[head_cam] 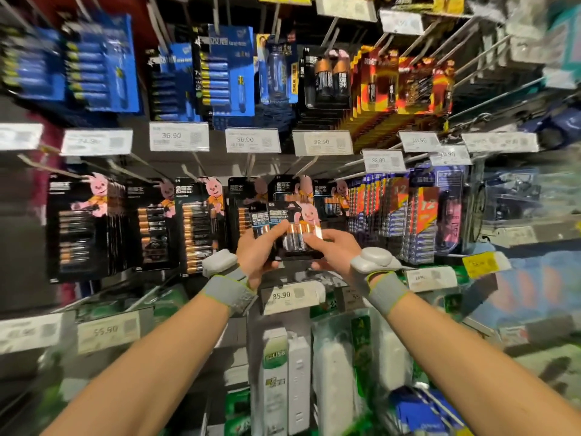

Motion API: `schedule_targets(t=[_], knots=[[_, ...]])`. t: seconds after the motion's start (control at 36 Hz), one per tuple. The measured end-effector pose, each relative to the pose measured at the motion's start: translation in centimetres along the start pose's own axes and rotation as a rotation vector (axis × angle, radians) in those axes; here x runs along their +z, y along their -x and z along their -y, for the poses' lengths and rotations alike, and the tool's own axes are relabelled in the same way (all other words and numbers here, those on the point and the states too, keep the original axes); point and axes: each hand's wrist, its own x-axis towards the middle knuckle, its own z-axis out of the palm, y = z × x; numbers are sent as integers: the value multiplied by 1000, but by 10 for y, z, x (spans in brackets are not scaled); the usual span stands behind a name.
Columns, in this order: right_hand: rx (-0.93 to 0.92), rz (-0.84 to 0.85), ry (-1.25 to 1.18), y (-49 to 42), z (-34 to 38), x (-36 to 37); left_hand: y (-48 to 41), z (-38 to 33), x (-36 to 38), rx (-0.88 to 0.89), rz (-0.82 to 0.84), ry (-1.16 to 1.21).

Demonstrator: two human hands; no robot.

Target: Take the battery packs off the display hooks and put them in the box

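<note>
Both hands hold a small stack of black battery packs (294,229) with a pink bunny print, in front of the middle row of hooks. My left hand (258,253) grips the stack's left side, thumb on the front. My right hand (334,248) grips its right side and lower edge. More black bunny packs (201,221) hang on the hooks (306,166) to the left and just behind the held stack. Blue and red battery packs (405,215) hang to the right. No box is in view.
An upper row holds blue packs (103,64), black packs (328,78) and red-orange packs (405,83). Price tags (179,136) jut out on the hook ends. Below the hands hang white power strips (283,382) and a tag reading 85.90 (287,297).
</note>
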Motion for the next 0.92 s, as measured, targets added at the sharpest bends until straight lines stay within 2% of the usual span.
schedule_targets(t=[0.08, 0.22, 0.47, 0.92], knots=[[26, -19, 1, 6, -5, -7, 5, 4, -4, -16, 15, 39], [75, -13, -119, 25, 0, -13, 16, 2, -11, -8, -54, 58], [-11, -72, -155, 37, 25, -11, 36, -27, -16, 85, -70, 28], [-105, -165, -228, 20, 68, -18, 48, -56, -14, 129, -32, -3]])
